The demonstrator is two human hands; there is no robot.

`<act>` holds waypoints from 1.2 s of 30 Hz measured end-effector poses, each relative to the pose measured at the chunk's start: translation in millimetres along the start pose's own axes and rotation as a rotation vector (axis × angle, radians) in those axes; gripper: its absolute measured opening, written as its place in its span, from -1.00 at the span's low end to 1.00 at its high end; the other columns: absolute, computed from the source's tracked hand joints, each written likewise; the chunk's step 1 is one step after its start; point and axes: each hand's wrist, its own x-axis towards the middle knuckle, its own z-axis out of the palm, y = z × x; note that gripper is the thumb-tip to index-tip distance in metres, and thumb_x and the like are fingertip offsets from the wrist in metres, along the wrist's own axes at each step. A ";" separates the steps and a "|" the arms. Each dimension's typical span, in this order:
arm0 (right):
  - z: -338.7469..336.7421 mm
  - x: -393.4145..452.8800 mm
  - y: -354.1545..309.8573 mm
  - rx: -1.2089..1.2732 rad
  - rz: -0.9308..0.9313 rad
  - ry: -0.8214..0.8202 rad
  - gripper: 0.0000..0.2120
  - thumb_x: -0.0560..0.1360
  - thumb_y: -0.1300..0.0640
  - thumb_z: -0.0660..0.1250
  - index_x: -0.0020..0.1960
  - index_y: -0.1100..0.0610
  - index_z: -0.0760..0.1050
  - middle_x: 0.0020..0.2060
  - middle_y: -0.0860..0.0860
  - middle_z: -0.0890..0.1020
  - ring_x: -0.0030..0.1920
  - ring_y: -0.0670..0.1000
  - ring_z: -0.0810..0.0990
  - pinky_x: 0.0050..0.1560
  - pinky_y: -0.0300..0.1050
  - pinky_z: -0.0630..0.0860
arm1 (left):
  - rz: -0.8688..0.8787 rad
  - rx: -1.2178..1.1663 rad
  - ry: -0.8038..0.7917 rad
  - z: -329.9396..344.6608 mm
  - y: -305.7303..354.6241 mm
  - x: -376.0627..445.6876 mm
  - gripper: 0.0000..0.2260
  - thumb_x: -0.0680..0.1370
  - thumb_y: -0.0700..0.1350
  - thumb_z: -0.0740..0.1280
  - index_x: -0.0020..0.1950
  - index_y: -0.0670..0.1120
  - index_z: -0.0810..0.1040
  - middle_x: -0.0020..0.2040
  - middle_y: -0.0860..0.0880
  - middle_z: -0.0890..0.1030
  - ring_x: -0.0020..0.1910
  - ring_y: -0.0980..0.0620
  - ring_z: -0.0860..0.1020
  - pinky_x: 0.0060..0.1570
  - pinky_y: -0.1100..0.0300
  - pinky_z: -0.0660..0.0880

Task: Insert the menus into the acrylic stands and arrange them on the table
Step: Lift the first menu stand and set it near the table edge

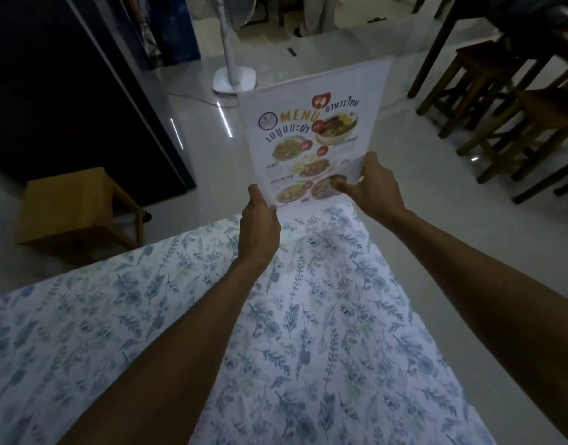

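A white menu sheet [311, 136] with food photos and the word MENU is held up beyond the far corner of the table [212, 316]. It sits against a clear acrylic stand [382, 67], whose pale top edge shows above the sheet. My left hand [258, 226] grips the lower left corner of the menu and stand. My right hand [372, 184] pinches the lower right edge, thumb on the printed face. The stand's base is hidden behind my hands.
The table wears a white cloth with blue leaf print. A light wooden stool [77, 207] stands left of the table. A white pedestal fan [234, 75] is on the floor ahead. Dark wooden stools [501, 107] and a table crowd the right.
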 end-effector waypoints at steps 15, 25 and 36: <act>50.4 45.3 23.6 -0.030 0.062 -0.112 -0.37 0.43 -0.12 0.52 0.28 0.19 0.35 0.24 0.18 0.62 0.08 0.21 0.67 -0.06 0.07 0.63 | -0.046 0.061 -0.056 39.7 -45.5 47.3 -0.73 0.62 -0.18 0.29 0.27 -0.17 0.30 0.00 -0.23 0.60 -0.17 -0.19 0.60 -0.26 -0.09 0.59; 61.7 47.4 37.4 -0.009 0.058 -0.098 -0.40 0.42 -0.13 0.53 0.27 0.11 0.33 0.28 0.12 0.62 0.07 0.16 0.70 -0.03 0.14 0.69 | 0.029 0.102 -0.013 44.4 -61.8 48.2 -0.78 0.62 -0.11 0.30 0.18 -0.13 0.32 -0.09 -0.15 0.60 -0.22 -0.11 0.58 -0.30 -0.08 0.59; 65.3 42.4 37.6 -0.054 0.130 -0.119 -0.33 0.46 -0.19 0.47 0.33 0.24 0.38 0.25 0.20 0.60 0.14 0.20 0.63 0.07 0.14 0.62 | -0.061 0.234 -0.166 42.4 -57.9 42.8 -0.73 0.64 -0.09 0.22 0.28 -0.16 0.28 0.11 -0.22 0.60 -0.05 -0.22 0.62 -0.13 -0.09 0.58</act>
